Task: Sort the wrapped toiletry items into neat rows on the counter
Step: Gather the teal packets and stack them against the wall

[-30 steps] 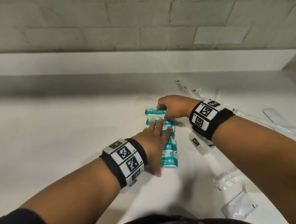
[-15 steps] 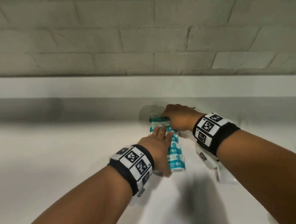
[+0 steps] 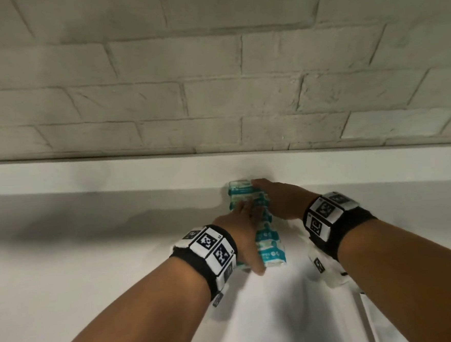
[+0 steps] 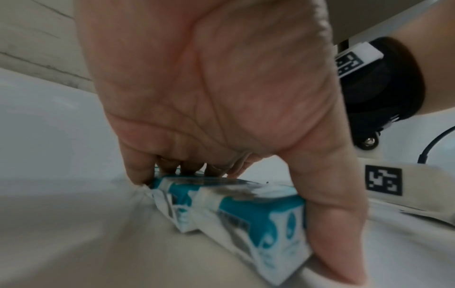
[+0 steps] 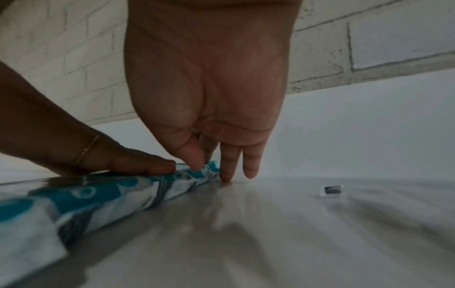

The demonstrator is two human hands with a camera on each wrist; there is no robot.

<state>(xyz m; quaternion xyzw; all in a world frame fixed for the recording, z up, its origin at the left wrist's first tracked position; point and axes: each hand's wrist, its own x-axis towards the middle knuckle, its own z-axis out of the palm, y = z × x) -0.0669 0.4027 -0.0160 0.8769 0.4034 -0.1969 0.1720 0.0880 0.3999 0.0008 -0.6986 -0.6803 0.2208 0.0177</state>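
A row of teal-and-white wrapped packets (image 3: 271, 245) lies on the white counter (image 3: 92, 260), running from near me to the back ledge. My left hand (image 3: 242, 223) lies over the row's left side. In the left wrist view its fingers (image 4: 172, 167) press the far packets (image 4: 246, 210) and its thumb runs along the near packet's right side. My right hand (image 3: 277, 202) is at the row's far end. In the right wrist view its thumb and forefinger pinch the end packet's edge (image 5: 209, 165), and two other fingertips (image 5: 226, 175) touch the counter.
A white back ledge (image 3: 112, 173) and a pale brick wall (image 3: 213, 91) close off the counter right behind the row. A small clear wrapped item (image 5: 331, 190) lies on the counter to the right of the row. A pale long wrapper (image 3: 376, 320) shows at the lower right.
Both hands have slid the row of packets away from me, up to the back ledge. The head view has tilted up, so the loose items on the right have left the picture.
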